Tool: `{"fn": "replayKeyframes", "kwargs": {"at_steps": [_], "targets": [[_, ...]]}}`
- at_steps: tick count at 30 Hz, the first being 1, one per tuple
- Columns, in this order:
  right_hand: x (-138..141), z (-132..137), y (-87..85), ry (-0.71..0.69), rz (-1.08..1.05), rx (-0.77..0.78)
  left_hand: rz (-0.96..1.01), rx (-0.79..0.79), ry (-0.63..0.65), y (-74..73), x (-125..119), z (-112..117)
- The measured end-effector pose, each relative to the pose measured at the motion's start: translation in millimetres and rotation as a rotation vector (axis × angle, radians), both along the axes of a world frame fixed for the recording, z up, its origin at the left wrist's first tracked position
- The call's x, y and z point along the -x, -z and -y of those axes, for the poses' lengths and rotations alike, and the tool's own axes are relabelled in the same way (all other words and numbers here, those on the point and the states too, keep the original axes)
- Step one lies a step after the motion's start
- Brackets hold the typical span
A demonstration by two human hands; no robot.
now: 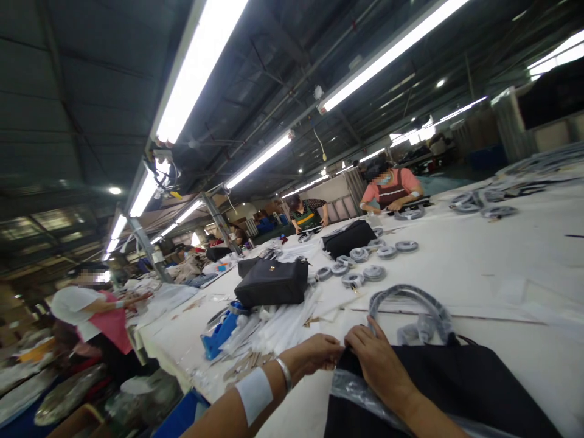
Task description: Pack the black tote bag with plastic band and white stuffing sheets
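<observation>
A black handbag [460, 377] lies on the white table at the lower right, its far edge toward the table's middle. Its arched handle [413, 292] is wrapped in clear plastic, and a strip of plastic film [360, 389] crosses the bag's side. My right hand [376, 359] grips the bag's upper left corner, by the near foot of the handle, with the fingers bent over the edge. Just left of that corner, my left hand [325, 353] is closed in a pinch. Whatever sits between its fingertips is too small or hidden to make out.
Several coiled straps [374, 272] in plastic lie beyond the bag. Dark bags [274, 283], a blue tape dispenser [221, 334] and white strips [278, 328] are left of centre. Co-workers stand along the table, one in a pink apron [112, 322] at left.
</observation>
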State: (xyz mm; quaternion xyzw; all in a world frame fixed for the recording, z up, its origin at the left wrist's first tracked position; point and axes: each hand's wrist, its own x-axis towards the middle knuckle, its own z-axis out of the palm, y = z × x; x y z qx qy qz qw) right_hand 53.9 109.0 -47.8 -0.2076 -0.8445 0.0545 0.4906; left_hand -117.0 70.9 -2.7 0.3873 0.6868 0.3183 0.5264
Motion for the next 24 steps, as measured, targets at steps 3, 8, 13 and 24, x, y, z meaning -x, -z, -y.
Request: {"fn": "replayKeyframes", "kwargs": {"at_steps": [3, 8, 13, 24], "targets": [[0, -1, 1.7, -0.003, -0.008, 0.002, -0.028, -0.113, -0.064, 8.0, -13, 4], [-1, -1, 4.2, -0.019, -0.004, 0.013, -0.103, -0.135, -0.014, 6.5, -12, 7], [0, -2, 3.6, -0.045, -0.016, -0.002, -0.180, 0.102, 0.268, -20.0, 20, 8], [0, -6, 11.1, -0.057, -0.008, -0.081, -0.222, -0.104, 0.104, 6.7, -8, 3]]}}
